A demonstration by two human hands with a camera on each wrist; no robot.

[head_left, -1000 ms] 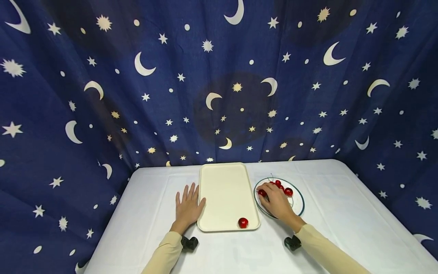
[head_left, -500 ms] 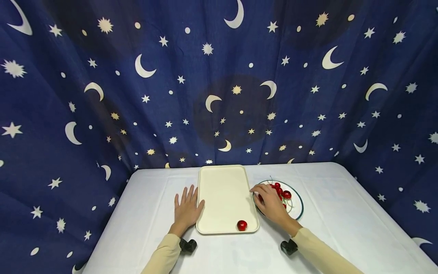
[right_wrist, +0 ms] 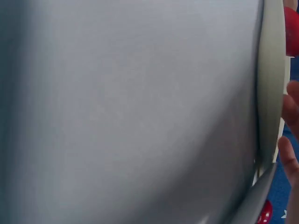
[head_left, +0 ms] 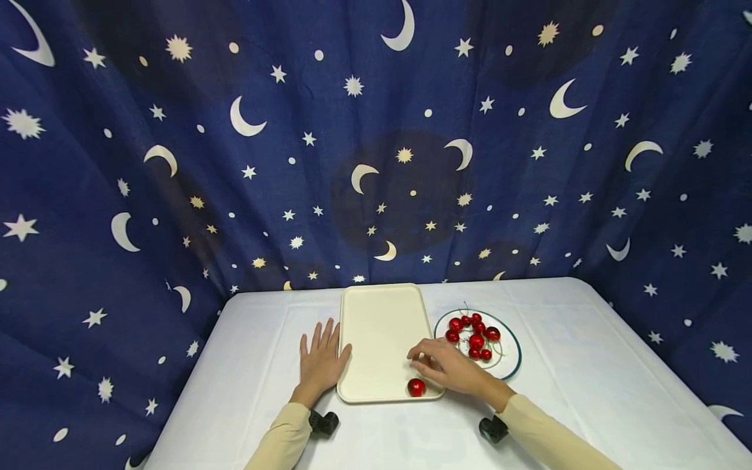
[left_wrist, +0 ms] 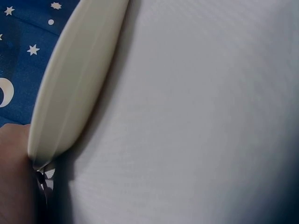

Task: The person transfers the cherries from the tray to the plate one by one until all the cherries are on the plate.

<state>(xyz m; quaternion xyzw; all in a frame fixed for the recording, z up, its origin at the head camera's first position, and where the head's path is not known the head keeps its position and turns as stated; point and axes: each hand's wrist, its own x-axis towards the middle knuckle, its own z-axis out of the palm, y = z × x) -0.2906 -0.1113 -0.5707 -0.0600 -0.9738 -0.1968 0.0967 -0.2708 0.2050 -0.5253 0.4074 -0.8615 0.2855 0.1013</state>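
My left hand [head_left: 321,363] lies flat with fingers spread on the cloth, its thumb at the left edge of a cream tray [head_left: 382,326]. A dark red cherry [head_left: 416,388] rests in the tray's near right corner. Just beyond that cherry, my right hand [head_left: 449,367] hovers over the tray's right side, fingers loosely bent and thumb apart from them. Between those fingertips [right_wrist: 290,105] nothing shows in the right wrist view. Right of the tray, a white plate with a dark green rim [head_left: 516,365] holds several red cherries [head_left: 476,341], some with stems.
A white cloth [head_left: 587,365] covers the table. Behind and beside it hangs a dark blue curtain [head_left: 305,189] printed with moons and stars. Black wrist cameras [head_left: 324,423] sit under both forearms, low over the cloth.
My right hand has moved from the plate leftward and toward me, over the tray. The plate's left cherries are now uncovered. My left hand and the cherry in the tray have stayed put.
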